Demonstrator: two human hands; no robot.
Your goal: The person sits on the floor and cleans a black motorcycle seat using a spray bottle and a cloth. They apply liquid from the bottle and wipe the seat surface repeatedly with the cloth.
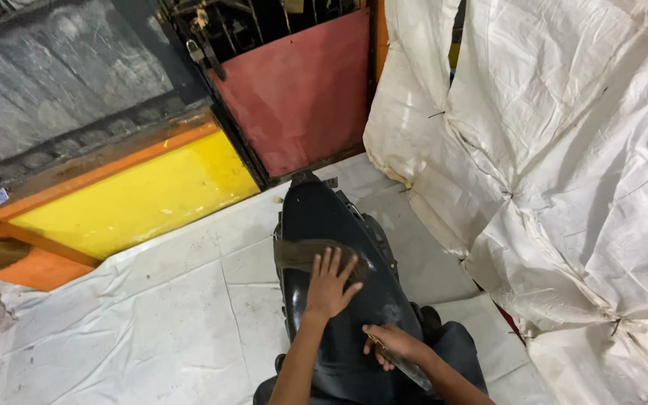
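A long glossy black body panel, shaped like a scooter fender, lies lengthwise in front of me over my lap. My left hand presses flat, fingers spread, on a brownish sheet of sandpaper or cloth laid across the panel's middle. My right hand rests on the panel's near right edge, fingers curled around that edge. Both forearms are bare.
White sheeting covers the floor. A draped white tarp hangs close on the right. A yellow and orange step runs along the left, with a red metal gate panel behind the black panel's far tip.
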